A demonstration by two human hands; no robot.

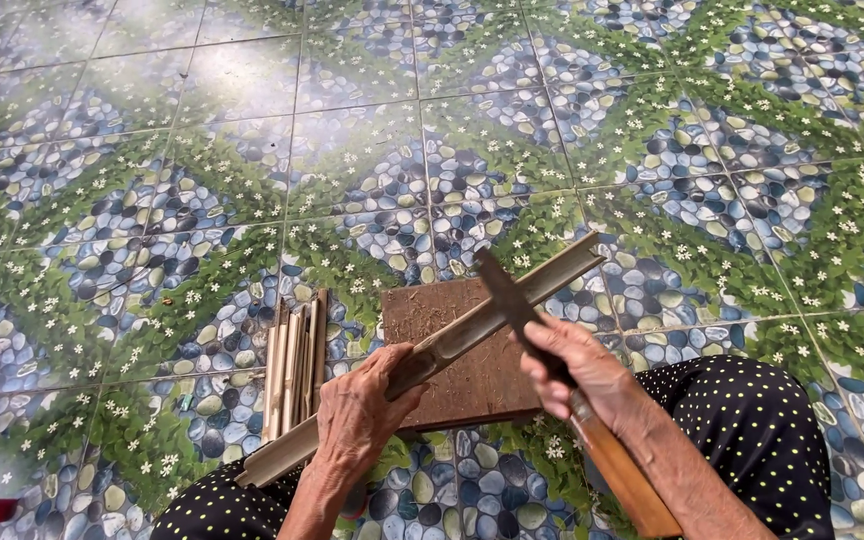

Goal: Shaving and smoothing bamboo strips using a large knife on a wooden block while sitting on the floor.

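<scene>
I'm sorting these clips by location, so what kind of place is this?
Likely a home floor used as a craft spot. The floor is patterned tile; a wooden board lies on it beside cut strips, and the hands work a bamboo piece with a knife.

Over the tiled floor (372,140), the left hand (362,415) closes its grip on a long bamboo strip (452,345). The right hand (577,370) holds a knife (512,300) across it, above a brown board (477,385). Cut sticks (292,365) lie just beside the board.
</scene>
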